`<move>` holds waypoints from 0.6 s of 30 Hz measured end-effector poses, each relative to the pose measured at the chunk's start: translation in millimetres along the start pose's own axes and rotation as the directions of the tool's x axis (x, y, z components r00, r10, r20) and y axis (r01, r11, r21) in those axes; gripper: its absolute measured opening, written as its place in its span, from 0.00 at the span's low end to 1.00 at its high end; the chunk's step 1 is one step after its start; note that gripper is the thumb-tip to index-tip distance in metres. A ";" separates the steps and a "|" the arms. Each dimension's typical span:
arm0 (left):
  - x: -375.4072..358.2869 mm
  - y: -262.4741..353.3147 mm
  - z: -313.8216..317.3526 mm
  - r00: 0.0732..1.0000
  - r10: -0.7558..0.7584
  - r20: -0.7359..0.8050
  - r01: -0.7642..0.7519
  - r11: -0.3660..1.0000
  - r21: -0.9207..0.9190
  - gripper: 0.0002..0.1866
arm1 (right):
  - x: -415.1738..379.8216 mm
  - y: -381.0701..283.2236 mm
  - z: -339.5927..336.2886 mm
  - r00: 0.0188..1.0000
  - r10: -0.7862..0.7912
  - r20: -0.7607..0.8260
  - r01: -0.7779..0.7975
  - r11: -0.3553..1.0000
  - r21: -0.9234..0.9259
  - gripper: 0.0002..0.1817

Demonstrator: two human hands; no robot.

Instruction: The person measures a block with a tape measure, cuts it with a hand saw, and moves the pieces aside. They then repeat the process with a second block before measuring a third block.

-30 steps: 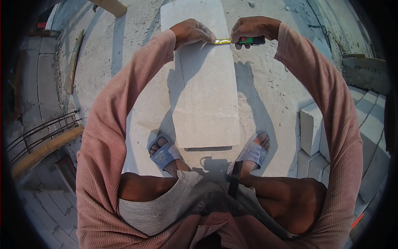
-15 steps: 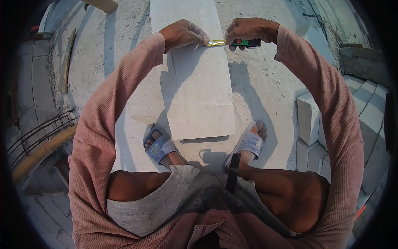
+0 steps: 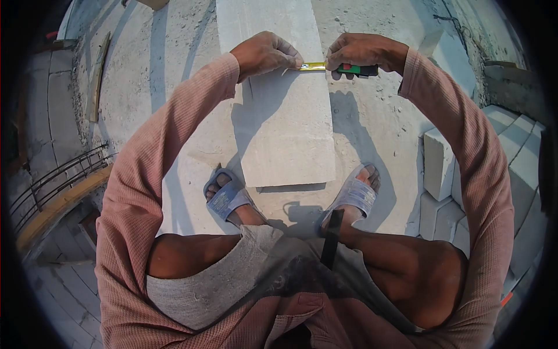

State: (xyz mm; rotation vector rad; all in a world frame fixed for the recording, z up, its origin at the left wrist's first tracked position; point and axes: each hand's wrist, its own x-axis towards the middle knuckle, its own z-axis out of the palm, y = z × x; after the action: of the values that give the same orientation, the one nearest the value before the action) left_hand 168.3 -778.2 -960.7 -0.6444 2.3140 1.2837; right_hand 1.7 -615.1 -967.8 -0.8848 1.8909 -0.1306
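A long pale block (image 3: 288, 131) lies on the dusty ground between my sandalled feet. Above its far part, my left hand (image 3: 268, 56) pinches the end of a yellow tape blade (image 3: 313, 66), and a thin pointed item shows under its fingertips. My right hand (image 3: 361, 52) is closed around the green and black tape measure case (image 3: 357, 70), at the block's right edge. A short stretch of blade spans the gap between both hands. The hands' shadows fall on the block and the ground.
White blocks (image 3: 439, 163) are stacked at the right. A wooden strip (image 3: 100, 78) lies at the upper left. Bent rebar (image 3: 55, 183) and a yellowish wooden beam (image 3: 64, 203) are at the left. My blue sandals (image 3: 226, 198) stand beside the block's near end.
Both hands, with the tape stretched between them, appear slightly further right and lower in view. The block and ground have also shifted in view. The grips look the same.
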 end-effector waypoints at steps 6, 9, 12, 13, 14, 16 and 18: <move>-7.1 0.8 6.7 1.000 -0.020 0.013 0.020 1.000 -0.005 0.16 | -7.6 -2.0 4.0 0.998 -0.036 0.048 0.036 0.999 -0.012 0.17; -10.6 -1.7 12.8 0.999 -0.023 0.029 0.023 1.000 0.009 0.16 | -18.5 -4.0 8.8 0.998 -0.022 0.055 0.024 0.999 -0.031 0.18; -14.5 -7.0 22.0 0.999 -0.012 0.035 0.011 1.000 0.017 0.16 | -20.5 1.3 18.3 0.997 -0.047 0.068 0.045 0.999 0.030 0.16; -19.0 -4.5 24.0 0.999 -0.014 0.040 0.013 1.000 0.019 0.16 | -23.0 0.9 19.6 0.997 -0.037 0.074 0.037 0.999 0.011 0.16; -22.9 -2.6 25.9 0.999 -0.016 0.046 0.015 1.000 0.024 0.16 | -26.3 0.3 20.8 0.997 -0.028 0.078 0.028 1.000 -0.006 0.17; -27.8 -1.6 27.5 0.997 -0.006 0.071 0.003 0.999 0.040 0.16 | -31.7 -1.8 23.8 0.996 -0.015 0.089 0.020 0.999 -0.045 0.17; -30.5 -2.6 30.3 0.996 -0.001 0.088 -0.003 0.999 0.043 0.16 | -35.5 -1.3 27.3 0.994 -0.007 0.107 0.016 0.996 -0.089 0.18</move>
State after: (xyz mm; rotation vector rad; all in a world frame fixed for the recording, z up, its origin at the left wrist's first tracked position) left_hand 198.4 -747.4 -960.2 -0.5611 2.2640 1.2335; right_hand 33.0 -586.0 -954.2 -0.9454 1.8036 -0.0047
